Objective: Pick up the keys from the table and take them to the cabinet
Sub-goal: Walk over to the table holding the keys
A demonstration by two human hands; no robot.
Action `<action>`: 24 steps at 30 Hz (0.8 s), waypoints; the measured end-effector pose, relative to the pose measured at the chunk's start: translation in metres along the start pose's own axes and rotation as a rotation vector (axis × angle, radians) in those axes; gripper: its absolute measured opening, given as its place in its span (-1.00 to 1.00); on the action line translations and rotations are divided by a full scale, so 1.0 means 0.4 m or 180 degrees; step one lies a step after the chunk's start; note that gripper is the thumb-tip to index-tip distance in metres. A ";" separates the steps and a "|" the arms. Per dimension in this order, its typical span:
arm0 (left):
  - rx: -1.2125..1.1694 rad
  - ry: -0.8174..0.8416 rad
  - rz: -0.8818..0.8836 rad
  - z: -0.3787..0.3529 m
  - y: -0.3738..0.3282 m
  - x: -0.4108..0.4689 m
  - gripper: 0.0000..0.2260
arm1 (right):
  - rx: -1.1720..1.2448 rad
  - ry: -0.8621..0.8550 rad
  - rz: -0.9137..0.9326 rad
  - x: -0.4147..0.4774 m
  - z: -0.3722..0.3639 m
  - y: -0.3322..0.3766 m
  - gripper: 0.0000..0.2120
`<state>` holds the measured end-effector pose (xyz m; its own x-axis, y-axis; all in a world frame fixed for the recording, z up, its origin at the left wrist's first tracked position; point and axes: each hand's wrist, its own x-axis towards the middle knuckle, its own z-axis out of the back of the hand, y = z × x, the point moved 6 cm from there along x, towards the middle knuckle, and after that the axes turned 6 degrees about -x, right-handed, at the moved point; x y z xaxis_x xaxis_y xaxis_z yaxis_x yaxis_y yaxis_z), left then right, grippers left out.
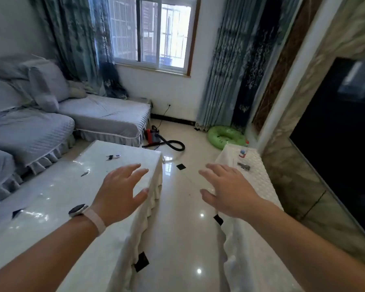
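Note:
A low table under a glossy white cover stands on the left. On its far part lie a small dark object with a blue-white tag and a smaller dark item; which is the keys I cannot tell. My left hand, with a watch on the wrist, hovers open over the table's right edge, empty. My right hand is open and empty above the left edge of the white-covered cabinet on the right. On the cabinet top lie a dark metallic bunch and a small bottle.
A grey covered sofa runs along the left. A red vacuum cleaner with a black hose and a green inflatable ring lie on the tiled floor beyond. A black TV screen hangs on the right wall. A tiled aisle runs between table and cabinet.

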<state>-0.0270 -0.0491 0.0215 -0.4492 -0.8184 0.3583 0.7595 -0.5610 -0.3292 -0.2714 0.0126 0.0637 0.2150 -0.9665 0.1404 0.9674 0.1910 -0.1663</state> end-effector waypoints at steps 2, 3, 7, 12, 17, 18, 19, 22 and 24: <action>-0.0054 0.0082 0.0041 -0.014 0.030 0.052 -0.47 | 0.0112 -0.0009 -0.0060 0.066 -0.023 -0.019 -0.48; -0.0027 0.0072 -0.0004 -0.025 0.043 0.082 -0.47 | 0.0111 -0.0017 -0.0054 0.097 -0.036 -0.030 -0.48; -0.0002 0.0098 0.0014 -0.075 0.094 0.217 -0.47 | 0.0199 -0.0044 -0.0070 0.222 -0.082 -0.103 -0.48; 0.0075 0.0171 0.0005 -0.182 0.142 0.410 -0.50 | 0.0593 -0.0109 -0.0417 0.407 -0.166 -0.268 -0.48; 0.0143 0.0220 0.0149 -0.301 0.199 0.629 -0.49 | 0.0750 -0.0095 -0.0211 0.621 -0.293 -0.405 -0.49; 0.0133 0.0210 0.0240 -0.320 0.211 0.685 -0.49 | 0.0784 -0.0060 -0.0181 0.667 -0.315 -0.436 -0.50; 0.0111 0.0173 0.0340 -0.336 0.220 0.741 -0.49 | 0.0810 -0.0048 -0.0146 0.712 -0.333 -0.467 -0.50; 0.0078 0.0098 0.0489 -0.385 0.229 0.899 -0.49 | 0.0821 -0.0019 -0.0102 0.841 -0.368 -0.564 -0.51; 0.0138 0.0083 0.0500 -0.412 0.237 0.993 -0.49 | 0.0807 0.0016 -0.0011 0.928 -0.391 -0.622 -0.49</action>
<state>-0.2108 -0.4477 -0.0113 -0.3350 -0.8989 0.2825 0.8407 -0.4206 -0.3412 -0.4533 -0.4206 0.0046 0.2115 -0.9679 0.1357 0.9709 0.2240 0.0842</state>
